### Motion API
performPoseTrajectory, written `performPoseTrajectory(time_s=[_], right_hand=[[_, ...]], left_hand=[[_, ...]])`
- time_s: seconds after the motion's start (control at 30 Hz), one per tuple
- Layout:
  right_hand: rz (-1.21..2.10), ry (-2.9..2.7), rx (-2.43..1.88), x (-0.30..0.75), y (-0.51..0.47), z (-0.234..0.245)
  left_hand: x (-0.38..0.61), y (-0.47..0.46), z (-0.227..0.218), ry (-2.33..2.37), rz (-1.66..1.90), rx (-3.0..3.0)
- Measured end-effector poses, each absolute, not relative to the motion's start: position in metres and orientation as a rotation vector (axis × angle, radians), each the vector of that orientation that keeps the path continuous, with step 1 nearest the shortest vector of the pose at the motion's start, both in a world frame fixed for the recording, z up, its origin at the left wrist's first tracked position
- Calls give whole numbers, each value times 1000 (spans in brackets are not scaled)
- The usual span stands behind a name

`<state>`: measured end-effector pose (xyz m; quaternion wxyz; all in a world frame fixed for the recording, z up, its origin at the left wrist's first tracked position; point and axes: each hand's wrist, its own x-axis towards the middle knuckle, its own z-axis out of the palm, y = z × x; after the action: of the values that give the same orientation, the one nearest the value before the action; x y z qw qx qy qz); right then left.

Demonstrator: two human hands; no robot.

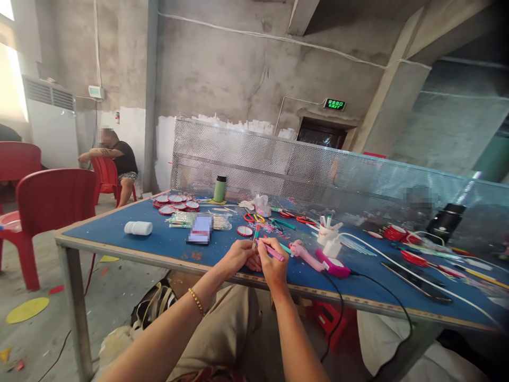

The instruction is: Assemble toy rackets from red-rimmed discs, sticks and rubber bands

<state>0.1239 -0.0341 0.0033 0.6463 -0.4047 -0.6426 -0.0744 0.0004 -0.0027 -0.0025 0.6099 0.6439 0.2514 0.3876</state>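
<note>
One hand (274, 266), the right, clasps a pink pen (275, 251) at the edge of the desk (101, 227); just beside it, the left hand (239, 255) pinches a thin stick (257, 231), a phone (200, 230) lying to its left.

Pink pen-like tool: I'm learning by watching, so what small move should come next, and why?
Perhaps steady the left hand before the right hand moves the pink pen-like tool it holds: their fingertips are close together beside a slim coloured stick, leaving little room.

Rough concrete wall (222, 74), red plastic chairs (58, 199), green exit sign (334, 104), littered floor (27, 339)
</note>
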Motion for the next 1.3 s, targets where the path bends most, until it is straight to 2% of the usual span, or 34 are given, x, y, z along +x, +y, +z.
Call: performPoseTrajectory(time_s=[1.3], right_hand=[[-190, -1473, -916, 123, -36, 5]], left_hand=[[2, -1, -4, 569, 911, 1487]])
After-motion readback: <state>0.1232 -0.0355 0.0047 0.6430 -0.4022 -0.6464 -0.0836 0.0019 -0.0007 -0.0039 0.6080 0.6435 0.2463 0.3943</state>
